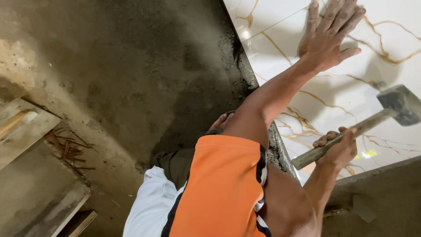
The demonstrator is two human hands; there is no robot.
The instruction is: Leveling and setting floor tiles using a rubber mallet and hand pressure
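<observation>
The right hand [340, 147] is closed around the wooden handle of a mallet [357, 129], gripping it near the butt end. The mallet's long axis runs from lower left up to the right, its dark head [401, 104] pointing right and held above the white, gold-veined tile [333, 92] near the tile's lower edge. The left hand [329, 33] lies flat on the tile, fingers spread, holding nothing. A strip of grey mortar [245, 66] runs along the tile's left edge. Rusty nails [68, 147] lie on the concrete floor [131, 79].
</observation>
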